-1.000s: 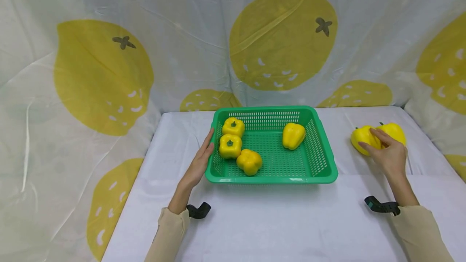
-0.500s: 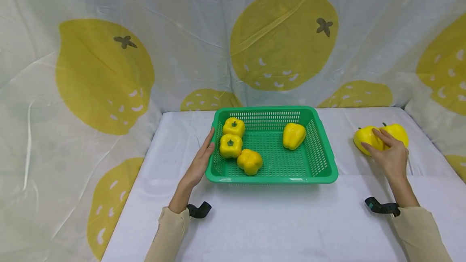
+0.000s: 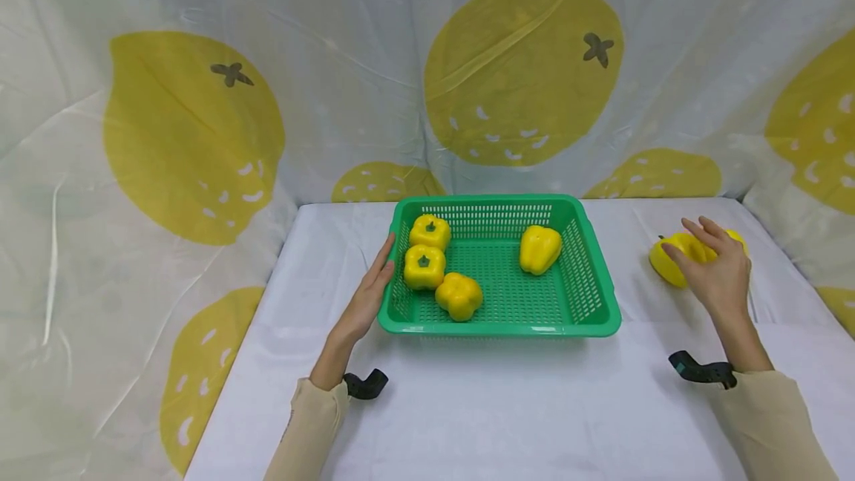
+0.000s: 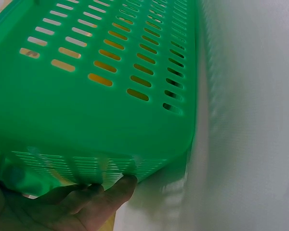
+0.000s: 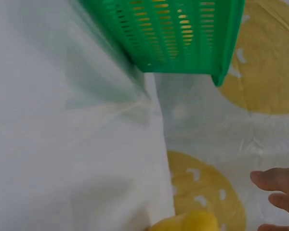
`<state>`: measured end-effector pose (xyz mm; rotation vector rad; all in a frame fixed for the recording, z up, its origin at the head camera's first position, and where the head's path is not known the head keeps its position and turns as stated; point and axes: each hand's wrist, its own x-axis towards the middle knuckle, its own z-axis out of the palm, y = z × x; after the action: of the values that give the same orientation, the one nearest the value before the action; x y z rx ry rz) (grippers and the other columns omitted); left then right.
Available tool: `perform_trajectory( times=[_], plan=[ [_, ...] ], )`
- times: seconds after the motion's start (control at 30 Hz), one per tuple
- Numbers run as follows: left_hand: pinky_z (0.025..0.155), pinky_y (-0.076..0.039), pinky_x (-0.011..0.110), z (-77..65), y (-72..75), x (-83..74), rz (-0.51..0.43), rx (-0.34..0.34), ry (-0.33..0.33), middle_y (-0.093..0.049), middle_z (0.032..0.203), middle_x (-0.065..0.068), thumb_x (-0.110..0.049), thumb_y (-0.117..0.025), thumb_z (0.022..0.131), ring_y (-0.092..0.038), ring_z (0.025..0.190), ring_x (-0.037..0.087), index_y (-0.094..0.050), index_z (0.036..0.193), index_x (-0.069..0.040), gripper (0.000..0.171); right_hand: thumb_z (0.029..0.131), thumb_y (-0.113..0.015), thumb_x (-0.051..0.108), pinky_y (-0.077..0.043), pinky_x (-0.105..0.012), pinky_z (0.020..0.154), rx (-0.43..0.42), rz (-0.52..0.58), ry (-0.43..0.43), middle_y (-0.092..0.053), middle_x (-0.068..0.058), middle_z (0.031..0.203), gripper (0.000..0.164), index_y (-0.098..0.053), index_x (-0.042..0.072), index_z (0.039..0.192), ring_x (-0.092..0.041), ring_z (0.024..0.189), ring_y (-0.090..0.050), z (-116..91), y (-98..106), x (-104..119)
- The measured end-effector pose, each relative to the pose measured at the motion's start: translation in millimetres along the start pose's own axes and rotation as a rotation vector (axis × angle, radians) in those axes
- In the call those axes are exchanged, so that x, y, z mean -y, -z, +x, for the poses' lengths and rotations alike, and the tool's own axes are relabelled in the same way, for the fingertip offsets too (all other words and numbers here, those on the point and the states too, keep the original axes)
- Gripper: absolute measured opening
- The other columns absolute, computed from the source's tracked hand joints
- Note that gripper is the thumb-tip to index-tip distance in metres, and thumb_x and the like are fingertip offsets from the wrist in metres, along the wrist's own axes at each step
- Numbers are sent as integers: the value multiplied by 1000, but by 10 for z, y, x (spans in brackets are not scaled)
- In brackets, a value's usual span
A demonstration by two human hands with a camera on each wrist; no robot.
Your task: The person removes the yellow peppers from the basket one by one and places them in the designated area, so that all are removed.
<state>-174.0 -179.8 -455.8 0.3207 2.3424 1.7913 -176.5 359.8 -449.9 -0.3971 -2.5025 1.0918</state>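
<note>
A green plastic basket with slotted walls stands mid-table. My left hand lies along its left side, fingers straight against the wall; the left wrist view shows the fingertips touching the slotted side. Over to the right, my right hand hovers above two yellow bell peppers, thumb and fingers spread apart with nothing between them. The nearer bell pepper shows its green stem; the other bell pepper is mostly hidden behind the hand. In the right wrist view a bell pepper appears below the spread fingers.
Inside the basket, three yellow bell peppers cluster at the left, and a single bell pepper lies toward the right wall. A white cloth covers the table. Behind and at the sides hangs a lemon-print curtain.
The two peppers at the right shifted slightly rightward, then stayed. My right hand has come off them, rising with its fingers opening wider. My left hand and the basket stay put.
</note>
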Motion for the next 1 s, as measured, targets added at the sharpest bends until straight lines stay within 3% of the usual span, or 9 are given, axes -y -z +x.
perform_trajectory(
  times=[0.3, 0.47, 0.7, 1.0],
  plan=[
    [130, -2, 62, 2, 3, -8, -12, 3, -16, -3, 176, -5, -36, -26, 115, 0, 164, 25, -7, 168, -32, 56, 97, -73, 32, -15, -72, 124, 44, 77, 133, -34, -12, 168, 63, -51, 15, 153, -42, 158, -24, 144, 57, 672],
    [130, -1, 61, -1, 2, -5, -21, 4, -9, -3, 176, -6, -36, -26, 115, 0, 164, 25, -8, 168, -32, 56, 96, -75, 31, -14, -73, 124, 120, 140, 233, -35, -14, 168, 64, -51, 16, 153, -43, 157, -25, 191, 11, 1055],
    [130, -2, 61, -6, 0, -8, -17, 0, -9, -4, 176, -5, -37, -27, 115, 0, 164, 25, -8, 168, -31, 56, 93, -79, 23, -25, -74, 119, 269, 163, 360, -37, -15, 166, 67, -52, 14, 153, -44, 155, -28, 219, -266, 1495],
    [131, -2, 60, -4, -6, 6, -26, -5, -2, -4, 176, -7, -38, -27, 115, 0, 164, 23, -9, 168, -33, 56, 95, -77, 24, -29, -71, 118, 449, 90, 456, -38, -22, 163, 70, -46, 12, 157, -49, 149, -36, 258, -748, 1886]
  ],
)
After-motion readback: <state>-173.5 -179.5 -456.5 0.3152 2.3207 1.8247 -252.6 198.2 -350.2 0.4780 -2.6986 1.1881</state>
